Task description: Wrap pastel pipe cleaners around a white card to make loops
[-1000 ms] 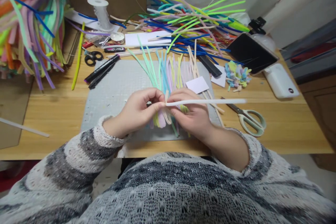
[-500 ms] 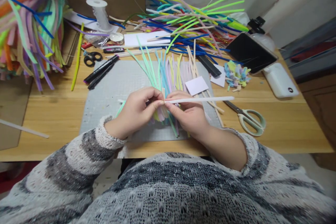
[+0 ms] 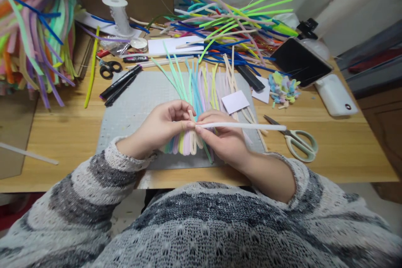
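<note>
A row of looped pastel pipe cleaners (image 3: 185,144) hangs under my hands, in blue, lilac, yellow and peach. My left hand (image 3: 163,124) pinches this row at its top, thumb and fingers closed. Against its fingertips, my right hand (image 3: 222,135) grips a white pipe cleaner (image 3: 251,126), whose long free end sticks out to the right. Loose pastel strips (image 3: 204,83) lie fanned out behind the hands on the grey cutting mat (image 3: 132,92). A small white card (image 3: 235,101) rests on some of them.
Scissors (image 3: 301,144) lie to the right, near a power bank (image 3: 336,95), a tablet (image 3: 300,63) and cut scraps (image 3: 284,88). Black markers (image 3: 121,88) and small scissors (image 3: 109,69) are at the left. Bright pipe cleaners (image 3: 238,21) are heaped behind.
My left hand has shifted slightly left, and the looped row now shows more fully below the hands. The white pipe cleaner's free end has dropped a little and reaches farther right.
</note>
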Motion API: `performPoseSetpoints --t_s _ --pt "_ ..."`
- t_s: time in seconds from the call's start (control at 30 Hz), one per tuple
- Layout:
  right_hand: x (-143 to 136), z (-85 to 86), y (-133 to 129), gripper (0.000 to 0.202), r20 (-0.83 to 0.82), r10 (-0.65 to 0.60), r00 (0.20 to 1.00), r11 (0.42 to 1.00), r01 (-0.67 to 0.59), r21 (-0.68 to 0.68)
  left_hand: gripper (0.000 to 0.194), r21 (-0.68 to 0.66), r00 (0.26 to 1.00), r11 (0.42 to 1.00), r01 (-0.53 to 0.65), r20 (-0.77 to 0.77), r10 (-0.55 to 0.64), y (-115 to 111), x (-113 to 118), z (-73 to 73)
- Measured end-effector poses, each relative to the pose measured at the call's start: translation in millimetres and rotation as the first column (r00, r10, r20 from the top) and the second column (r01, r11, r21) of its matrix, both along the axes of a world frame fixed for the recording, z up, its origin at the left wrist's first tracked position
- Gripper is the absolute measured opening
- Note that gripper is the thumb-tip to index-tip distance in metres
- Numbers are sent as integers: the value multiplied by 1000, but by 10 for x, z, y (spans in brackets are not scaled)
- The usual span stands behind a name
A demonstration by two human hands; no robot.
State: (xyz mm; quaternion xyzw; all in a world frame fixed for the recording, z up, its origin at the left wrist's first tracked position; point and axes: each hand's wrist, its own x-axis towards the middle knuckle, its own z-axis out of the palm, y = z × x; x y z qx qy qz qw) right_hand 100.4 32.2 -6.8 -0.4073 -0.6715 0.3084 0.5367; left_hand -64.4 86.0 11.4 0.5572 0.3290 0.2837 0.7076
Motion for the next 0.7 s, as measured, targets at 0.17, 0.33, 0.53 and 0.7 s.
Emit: performPoseSetpoints --t_s 0.17,0.33,0.53,0.7 --pt "-13 -78 26 4 -102 15 995 977 -36 -208 17 11 1000 1000 -11 -22 11 14 6 -22" --pt "-37 -120 63 11 -189 -35 981 936 -35 -351 15 63 998 997 -41 -53 44 2 5 -15" --pt "-51 -126 48 15 -183 -140 973 889 42 -456 12 122 994 989 -82 -56 89 -18 18 -34" --pt "-65 -148 40 14 -177 -148 973 902 59 -429 14 105 987 988 -109 -106 121 -40 27 -3"
